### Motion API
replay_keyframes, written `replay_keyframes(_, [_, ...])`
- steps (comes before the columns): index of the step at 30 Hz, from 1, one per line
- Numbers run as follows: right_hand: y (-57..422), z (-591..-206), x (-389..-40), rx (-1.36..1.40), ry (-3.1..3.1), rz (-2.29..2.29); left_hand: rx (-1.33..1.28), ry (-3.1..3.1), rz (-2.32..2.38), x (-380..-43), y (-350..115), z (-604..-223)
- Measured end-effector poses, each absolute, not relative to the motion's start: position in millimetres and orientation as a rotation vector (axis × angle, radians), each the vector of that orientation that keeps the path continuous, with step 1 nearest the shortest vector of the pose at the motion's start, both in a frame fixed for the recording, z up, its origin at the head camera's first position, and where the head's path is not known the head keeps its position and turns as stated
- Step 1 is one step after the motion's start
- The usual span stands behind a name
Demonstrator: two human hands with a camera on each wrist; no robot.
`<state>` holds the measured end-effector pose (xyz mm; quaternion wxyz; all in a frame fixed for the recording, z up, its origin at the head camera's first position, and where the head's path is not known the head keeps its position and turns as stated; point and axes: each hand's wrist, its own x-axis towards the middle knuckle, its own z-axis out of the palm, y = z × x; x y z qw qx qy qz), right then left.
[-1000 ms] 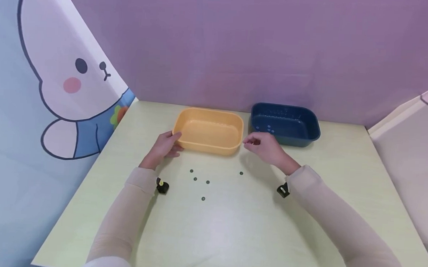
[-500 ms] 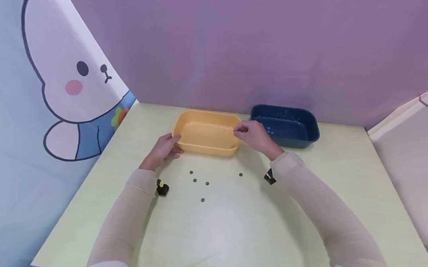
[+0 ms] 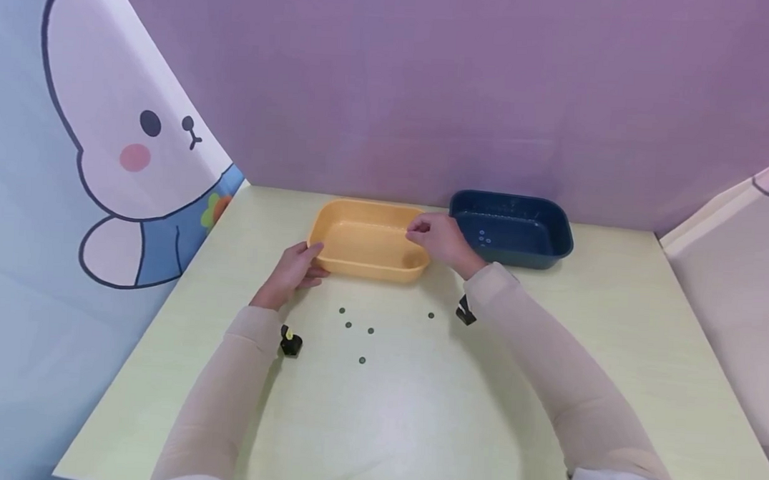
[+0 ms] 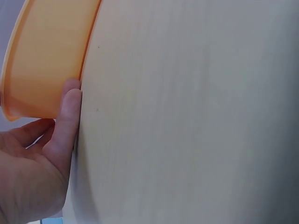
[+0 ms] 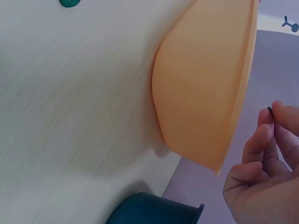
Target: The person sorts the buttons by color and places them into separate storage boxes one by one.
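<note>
At the left front corner of a yellow plastic bin (image 3: 370, 271), my left hand (image 3: 291, 273) holds on, its thumb at the rim and its fingers against the outer wall. Above the right part of the same bin, my right hand (image 3: 445, 239) pinches a small dark button (image 5: 270, 111), seen edge-on between thumb and fingertip in the right wrist view. Several green buttons (image 3: 370, 331) lie scattered on the table, one green button (image 5: 70, 2) showing at the top of the right wrist view. A few light blue buttons (image 3: 482, 238) lie inside the dark blue bin (image 3: 528, 260).
The dark blue bin stands just right of the yellow one, both near the back of the pale table (image 3: 389, 426). Behind them rises a purple cloth wall (image 3: 391, 90). A printed cartoon panel (image 3: 133, 250) borders the left side.
My right hand has moved left from between the two bins to over the yellow bin's right part, still pinching. The left hand stays at the yellow bin's corner.
</note>
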<state>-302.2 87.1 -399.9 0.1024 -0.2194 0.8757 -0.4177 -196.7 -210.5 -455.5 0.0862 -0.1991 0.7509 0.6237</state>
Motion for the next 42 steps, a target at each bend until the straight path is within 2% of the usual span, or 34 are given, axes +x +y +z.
replay_keyframes(42, [50, -410, -319, -0.764, 2.574, -1.206, -0.612, 2.249, 1.861, -201, -209, -462])
